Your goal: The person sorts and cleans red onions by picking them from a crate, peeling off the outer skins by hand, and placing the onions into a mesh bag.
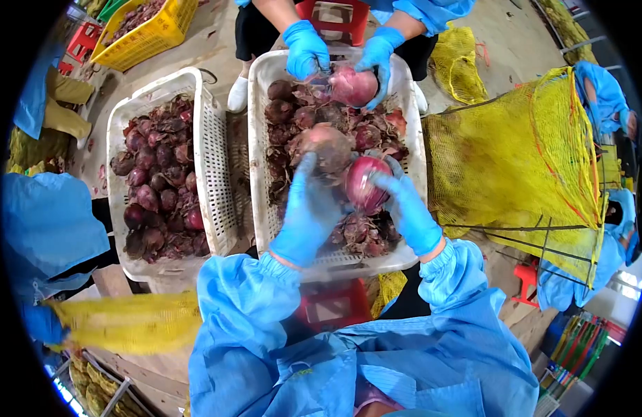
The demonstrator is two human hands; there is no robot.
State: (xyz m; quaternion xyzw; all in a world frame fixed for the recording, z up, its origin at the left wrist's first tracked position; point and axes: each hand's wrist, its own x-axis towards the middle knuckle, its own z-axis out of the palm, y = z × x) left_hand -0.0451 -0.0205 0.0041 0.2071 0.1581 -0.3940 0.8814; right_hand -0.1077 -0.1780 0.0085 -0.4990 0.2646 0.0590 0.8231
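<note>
Blue smock (432,354), left grip (308,215) around dull onion (328,147), right grip (410,210) around glossy onion (363,186)

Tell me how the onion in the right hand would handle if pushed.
The onion would probably roll, being rounded. Its glossy surface may slip against the gloved right hand. It seems firm, showing no obvious dent.

A produce-packing workshop, with crates (214,163) of onions (147,199), mesh sacks (495,174) and blue-smocked workers (50,219).

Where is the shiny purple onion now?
Near the head view's centre, the shiny purple onion is in the right hand, just right of the left hand.
</note>
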